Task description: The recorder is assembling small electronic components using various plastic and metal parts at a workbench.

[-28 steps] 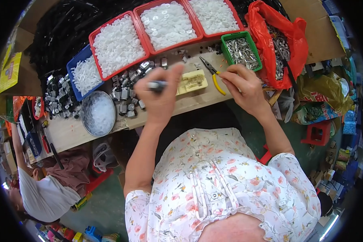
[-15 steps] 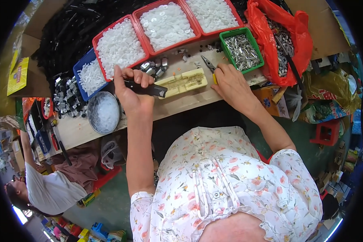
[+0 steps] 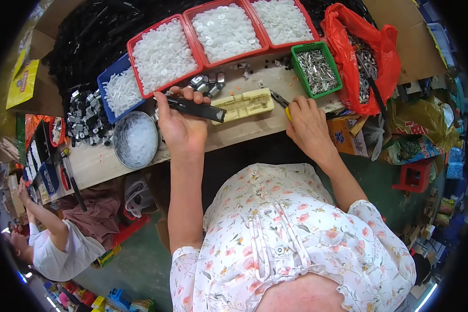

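Note:
My left hand (image 3: 184,130) is closed around a long black plastic part (image 3: 207,111), its palm turned upward. The part's free end reaches past my fingers to the left end of a cream-coloured slotted block (image 3: 256,106) on the bench; I cannot tell if they touch. In my right hand (image 3: 310,130) are pliers with yellow handles (image 3: 280,98), the metal jaws pointing up and left beside the block's right end. Their handles are mostly hidden under my fingers.
Red trays (image 3: 198,47) of white plastic pieces line the back, with a blue tray (image 3: 101,83) at their left. A green tray (image 3: 340,83) of metal pins and a red bag (image 3: 343,99) stand right. A metal bowl (image 3: 155,148) sits left. A co-worker (image 3: 62,247) is at far left.
My left hand has opened its palm further upward, showing more of the black part. My right hand and the pliers have shifted right and slightly nearer. The co-worker's arms have moved.

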The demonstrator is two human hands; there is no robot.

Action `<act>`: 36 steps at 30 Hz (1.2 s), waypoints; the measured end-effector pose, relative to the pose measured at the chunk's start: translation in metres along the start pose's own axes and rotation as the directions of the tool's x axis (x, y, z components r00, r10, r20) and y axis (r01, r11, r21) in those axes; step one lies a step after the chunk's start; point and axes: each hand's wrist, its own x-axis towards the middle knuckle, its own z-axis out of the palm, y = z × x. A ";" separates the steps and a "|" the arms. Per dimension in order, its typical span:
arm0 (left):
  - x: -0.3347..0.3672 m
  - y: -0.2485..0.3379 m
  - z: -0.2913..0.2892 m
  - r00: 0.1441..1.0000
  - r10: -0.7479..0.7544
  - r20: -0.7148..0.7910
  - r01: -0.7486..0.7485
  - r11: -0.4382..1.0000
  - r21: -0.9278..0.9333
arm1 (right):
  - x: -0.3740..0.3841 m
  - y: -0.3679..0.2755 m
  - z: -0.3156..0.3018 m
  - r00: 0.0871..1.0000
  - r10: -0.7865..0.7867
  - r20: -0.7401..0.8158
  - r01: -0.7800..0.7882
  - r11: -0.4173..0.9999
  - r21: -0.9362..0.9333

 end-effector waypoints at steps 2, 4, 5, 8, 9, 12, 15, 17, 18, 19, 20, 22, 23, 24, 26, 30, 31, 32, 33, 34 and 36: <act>-0.007 -0.003 0.006 0.999 0.045 0.005 -0.045 0.996 0.076 | -0.004 -0.001 -0.003 0.998 0.037 0.052 -0.037 0.999 -0.006; -0.012 -0.005 0.008 0.996 0.089 0.014 -0.090 0.984 0.151 | -0.006 0.003 -0.002 0.998 0.058 0.028 -0.057 0.998 -0.024; -0.014 -0.006 0.007 0.990 0.131 0.045 -0.138 0.952 0.271 | -0.007 0.004 -0.001 0.997 0.083 0.008 -0.082 0.996 -0.037; -0.023 -0.012 0.009 0.973 0.205 0.109 -0.232 0.880 0.416 | -0.007 0.005 -0.006 0.993 0.115 0.010 -0.114 0.992 -0.053; -0.025 -0.014 0.008 0.972 0.195 0.132 -0.236 0.837 0.493 | -0.007 0.008 -0.002 0.993 0.116 0.005 -0.116 0.992 -0.055; -0.032 -0.021 0.009 0.959 0.218 0.181 -0.283 0.759 0.586 | -0.009 0.016 0.009 0.992 0.101 -0.073 -0.107 0.992 -0.073; -0.036 -0.026 0.004 0.941 0.181 0.287 -0.339 0.556 0.759 | -0.009 0.019 0.005 0.993 0.087 -0.081 -0.085 0.996 0.029; -0.041 -0.028 0.005 0.942 0.135 0.306 -0.330 0.519 0.788 | -0.008 0.018 -0.011 0.985 0.122 -0.123 -0.073 0.936 0.344; -0.043 -0.030 0.007 0.942 0.088 0.323 -0.325 0.479 0.816 | -0.008 0.016 -0.017 0.984 0.133 -0.123 -0.083 0.934 0.347; -0.044 -0.033 0.008 0.940 0.071 0.332 -0.328 0.445 0.833 | -0.005 0.010 -0.022 0.980 0.059 -0.192 0.027 0.908 0.417; -0.046 -0.035 0.008 0.941 0.067 0.333 -0.327 0.442 0.835 | 0.000 0.004 -0.026 0.963 -0.014 -0.269 0.145 0.868 0.475; -0.049 -0.040 0.007 0.943 -0.020 0.332 -0.305 0.348 0.887 | 0.006 -0.004 -0.032 0.951 -0.110 -0.290 0.230 0.878 0.421; -0.049 -0.044 0.007 0.946 -0.039 0.321 -0.283 0.376 0.882 | 0.010 -0.008 -0.033 0.945 -0.171 -0.279 0.280 0.864 0.419; -0.050 -0.045 0.010 0.946 -0.043 0.320 -0.282 0.374 0.883 | 0.012 -0.010 -0.033 0.935 -0.232 -0.268 0.329 0.847 0.417; -0.052 -0.045 0.015 0.936 -0.095 0.339 -0.296 0.312 0.903 | 0.012 -0.011 -0.033 0.926 -0.263 -0.272 0.358 0.841 0.406; -0.054 -0.043 0.015 0.935 -0.145 0.323 -0.271 0.295 0.916 | 0.014 -0.011 -0.029 0.915 -0.318 -0.248 0.389 0.859 0.333; -0.054 -0.041 0.016 0.936 -0.145 0.322 -0.269 0.296 0.916 | 0.014 -0.010 -0.028 0.916 -0.329 -0.228 0.393 0.847 0.357; -0.055 -0.038 0.017 0.937 -0.211 0.277 -0.199 0.328 0.923 | 0.016 -0.008 -0.029 0.916 -0.332 -0.224 0.394 0.847 0.356; -0.055 -0.036 0.019 0.932 -0.278 0.234 -0.127 0.355 0.926 | 0.017 -0.007 -0.030 0.900 -0.373 -0.224 0.430 0.841 0.329; -0.056 -0.034 0.020 0.932 -0.277 0.234 -0.125 0.359 0.925 | 0.018 -0.005 -0.031 0.883 -0.414 -0.221 0.466 0.832 0.302; -0.058 -0.029 0.022 0.895 -0.409 0.180 0.061 0.511 0.858 | 0.019 -0.004 -0.037 0.871 -0.443 -0.215 0.490 0.819 0.298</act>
